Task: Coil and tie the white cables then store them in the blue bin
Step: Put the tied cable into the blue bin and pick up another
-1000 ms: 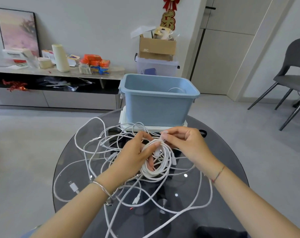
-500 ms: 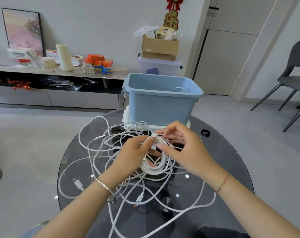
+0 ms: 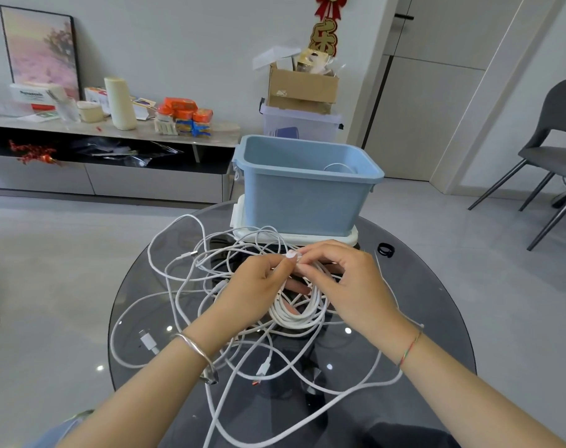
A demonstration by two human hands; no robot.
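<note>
The left grip is curled round the coil, fingers threaded through its loop. The right grip pinches the coil's top strands, fingertips meeting the left thumb there. Whether the pinch holds the free end or a tie is too small to tell.

The coil is lifted just above the worktop, over the tangle of loose cables and near the front of the bin. One white loop already lies inside the bin.

The step in hand looks like securing the wound coil. To do it well, the left grip should pin all the turns together at one spot so none slips out while the right works. The right should wrap tight and close to that spot, then tuck or fasten firmly, since slick round cable springs open if the binding is slack.

Strands of the loose cables pass right under the coil, so one could get caught in the wrap. Raising the coil clear of the tangle first would help.

A black ring lies on the worktop beside the right wrist. It may be a tie, though I cannot tell. The bin is close, so once the coil is bound it is only a short lift over the rim.
</note>
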